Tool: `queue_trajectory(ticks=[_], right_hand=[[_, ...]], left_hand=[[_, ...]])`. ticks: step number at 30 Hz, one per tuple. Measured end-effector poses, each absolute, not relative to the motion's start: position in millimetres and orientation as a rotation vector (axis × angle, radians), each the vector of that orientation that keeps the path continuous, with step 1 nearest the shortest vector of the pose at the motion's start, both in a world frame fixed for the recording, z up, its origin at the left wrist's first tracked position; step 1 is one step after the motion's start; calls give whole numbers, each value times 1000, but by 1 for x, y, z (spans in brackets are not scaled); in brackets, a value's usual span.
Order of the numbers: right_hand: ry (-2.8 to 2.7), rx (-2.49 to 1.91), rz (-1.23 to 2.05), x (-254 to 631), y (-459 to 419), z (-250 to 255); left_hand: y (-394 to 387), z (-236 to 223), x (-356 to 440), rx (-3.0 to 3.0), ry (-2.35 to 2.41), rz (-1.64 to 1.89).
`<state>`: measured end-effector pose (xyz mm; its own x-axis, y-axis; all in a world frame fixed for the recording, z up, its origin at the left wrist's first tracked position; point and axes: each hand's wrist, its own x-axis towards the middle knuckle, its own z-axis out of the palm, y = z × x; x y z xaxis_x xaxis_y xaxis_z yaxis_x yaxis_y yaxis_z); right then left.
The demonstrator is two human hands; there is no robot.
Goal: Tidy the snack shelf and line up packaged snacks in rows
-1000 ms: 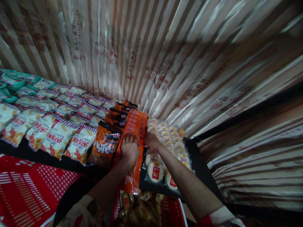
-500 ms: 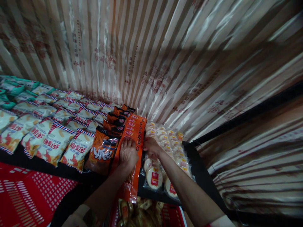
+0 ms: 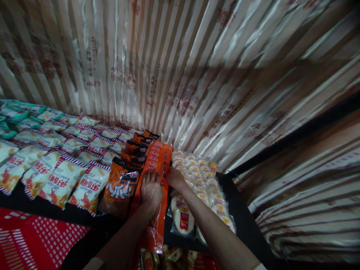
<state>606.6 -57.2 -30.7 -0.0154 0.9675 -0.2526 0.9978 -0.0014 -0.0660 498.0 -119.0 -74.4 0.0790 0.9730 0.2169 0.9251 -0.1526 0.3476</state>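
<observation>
A long orange snack packet (image 3: pixel 158 159), with a row of oval logos on its upper part, lies lengthwise on the black shelf. My left hand (image 3: pixel 151 187) rests flat on its middle with the fingers stretched out. At its right edge my right hand (image 3: pixel 176 179) has its fingers curled against the packet; the fingertips are partly hidden. Left of the packet lie orange-and-black snack bags (image 3: pixel 119 189), the front one facing up. On the right, rows of round white cakes in clear wrappers (image 3: pixel 183 219) lie close to my right forearm.
White snack bags with striped edges (image 3: pixel 63 180) fill the left of the black shelf (image 3: pixel 239 198), with green packs (image 3: pixel 18 112) beyond. A red basket (image 3: pixel 36 240) is at lower left. Gold-wrapped items (image 3: pixel 173 257) are below the shelf. Striped plastic sheeting (image 3: pixel 180 75) hangs behind; a dark bar (image 3: pixel 295 140) crosses at right.
The view has tilted slightly up, so the shelf sits lower in the picture. My right hand has shifted a little left along the orange packet's edge; my left hand stays flat on it.
</observation>
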Motion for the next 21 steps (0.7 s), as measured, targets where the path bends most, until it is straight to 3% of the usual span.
queue_trajectory(ticks=[21], right_hand=[[2124, 2309, -482, 607, -59, -28]], left_hand=[[-120, -72, 500, 2208, 1980, 608]])
